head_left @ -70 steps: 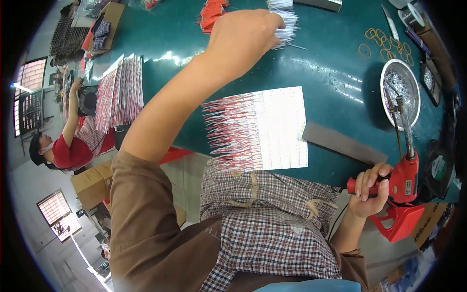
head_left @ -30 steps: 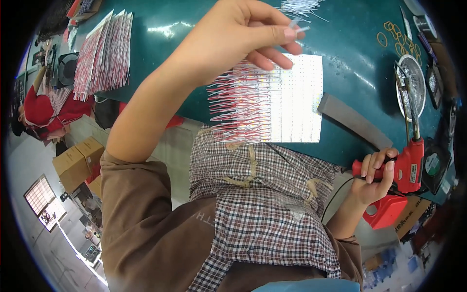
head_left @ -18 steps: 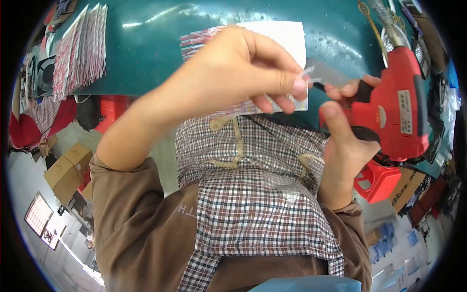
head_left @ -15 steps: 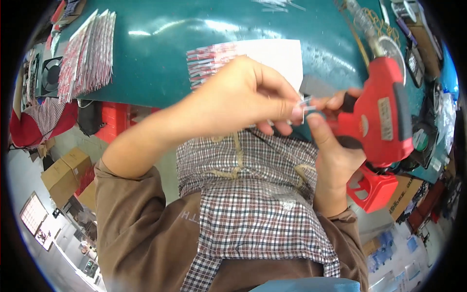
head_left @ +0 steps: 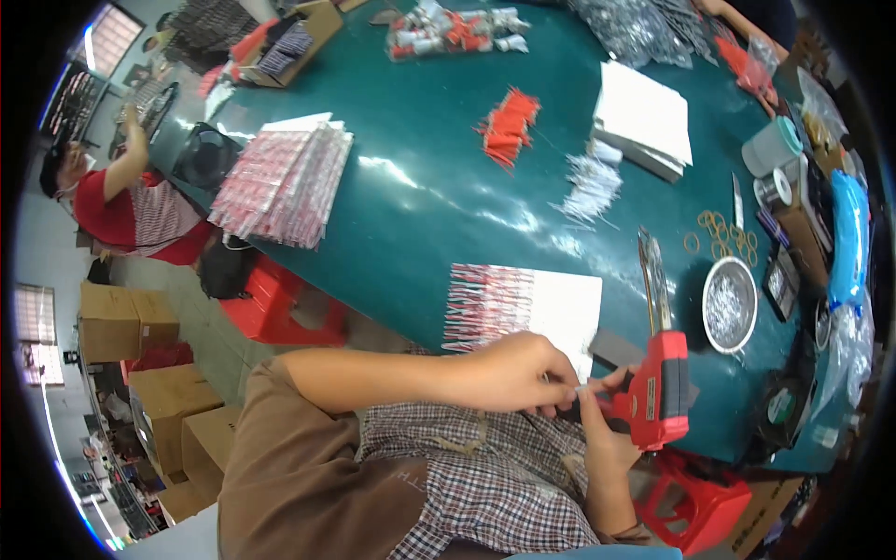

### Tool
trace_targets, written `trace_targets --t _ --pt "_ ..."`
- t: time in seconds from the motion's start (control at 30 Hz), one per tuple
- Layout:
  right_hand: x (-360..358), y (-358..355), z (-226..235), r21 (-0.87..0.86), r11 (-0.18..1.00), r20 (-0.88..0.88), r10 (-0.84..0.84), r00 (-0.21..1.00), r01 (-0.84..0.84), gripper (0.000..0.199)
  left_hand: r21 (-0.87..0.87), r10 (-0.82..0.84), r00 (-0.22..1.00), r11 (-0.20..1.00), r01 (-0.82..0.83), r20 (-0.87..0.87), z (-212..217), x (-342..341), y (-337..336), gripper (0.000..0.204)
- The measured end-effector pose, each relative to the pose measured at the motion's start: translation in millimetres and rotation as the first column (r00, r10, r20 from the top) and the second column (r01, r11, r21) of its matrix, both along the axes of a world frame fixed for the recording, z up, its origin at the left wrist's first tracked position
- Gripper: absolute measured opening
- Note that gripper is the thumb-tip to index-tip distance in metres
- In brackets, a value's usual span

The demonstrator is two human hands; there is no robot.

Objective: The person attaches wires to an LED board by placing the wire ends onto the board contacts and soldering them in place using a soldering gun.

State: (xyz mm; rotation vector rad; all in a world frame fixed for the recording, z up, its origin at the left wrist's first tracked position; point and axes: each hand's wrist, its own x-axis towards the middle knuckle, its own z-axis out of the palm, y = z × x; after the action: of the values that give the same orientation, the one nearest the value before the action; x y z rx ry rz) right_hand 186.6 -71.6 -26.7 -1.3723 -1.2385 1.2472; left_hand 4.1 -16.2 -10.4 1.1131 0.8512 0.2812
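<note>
My left hand (head_left: 532, 375) is closed, its fingertips pinched together at a tiny pale piece (head_left: 582, 388). What the piece is I cannot make out. My right hand (head_left: 605, 425) meets it there with the thumb and fingertips, while its fingers also wrap round the handle of a red and black glue gun (head_left: 644, 397). Just beyond my hands lies a white sheet (head_left: 567, 303), and a row of slim red and white printed strips (head_left: 485, 303) covers its left part. My left forearm passes in front of the sheet's near edge.
On the green table (head_left: 401, 243) are a stack of strip-covered sheets (head_left: 285, 182), red sticks (head_left: 510, 127), white pieces (head_left: 590, 187), a white paper stack (head_left: 642, 112), rubber bands (head_left: 726, 235) and a metal bowl (head_left: 729, 306). A co-worker (head_left: 140, 201) is at far left; red stools (head_left: 280, 303) stand below.
My view has shifted so that much more of the table and a co-worker show. Both hands stay together at the small piece, with the glue gun still in the right.
</note>
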Motion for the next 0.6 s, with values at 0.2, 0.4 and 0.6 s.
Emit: trace_targets --t 0.2,0.4,0.6 --pt "-2 2 6 -0.077 0.984 -0.169 -0.173 0.970 0.162 0.062 -0.090 0.031 0.997 0.996 -0.025 0.068 1 5 -2 0.022" --pt "5 6 8 0.058 0.995 -0.135 -0.068 0.988 0.076 0.061 -0.087 0.099 0.992 0.992 -0.092 0.072 6 9 -10 0.022" --pt "13 6 8 -0.005 0.998 -0.159 -0.060 0.985 0.060 0.065 0.002 0.061 0.998 0.998 -0.061 -0.013 14 13 -7 0.021"
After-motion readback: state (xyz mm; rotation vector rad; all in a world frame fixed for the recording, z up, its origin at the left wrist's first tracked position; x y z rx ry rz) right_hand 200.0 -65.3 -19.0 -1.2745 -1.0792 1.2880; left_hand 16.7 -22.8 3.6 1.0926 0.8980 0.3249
